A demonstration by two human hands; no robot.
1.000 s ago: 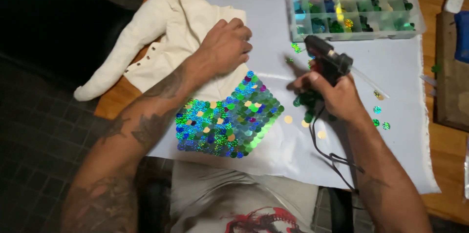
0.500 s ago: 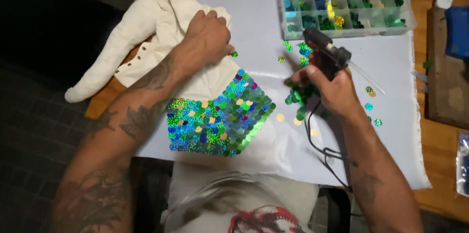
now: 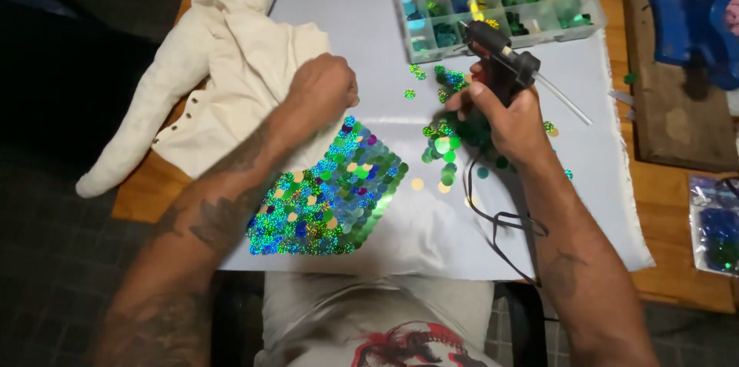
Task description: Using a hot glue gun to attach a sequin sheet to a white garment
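My right hand (image 3: pixel 504 117) grips a black glue gun (image 3: pixel 504 63), nozzle pointing down over a pile of loose green sequins (image 3: pixel 450 140). My left hand (image 3: pixel 323 90) rests, fingers curled, on a cream fabric garment (image 3: pixel 231 67) just above a patch of shiny green, blue and purple sequins (image 3: pixel 327 198) stuck to the cloth. A clear glue stick (image 3: pixel 566 99) juts from the gun's back. The gun's black cord (image 3: pixel 500 221) loops toward the table's near edge.
A clear compartment box (image 3: pixel 493 1) of sorted sequins stands at the back. White sheet (image 3: pixel 431 228) covers the wooden table (image 3: pixel 681 198). A wooden block (image 3: pixel 677 117) with a blue tool (image 3: pixel 697 9) lies right; a sequin bag (image 3: pixel 716 225) beside it.
My left hand has slid from the sequin patch's upper edge up onto the cream fabric. The view has shifted; my right hand still holds the glue gun over the loose sequins.
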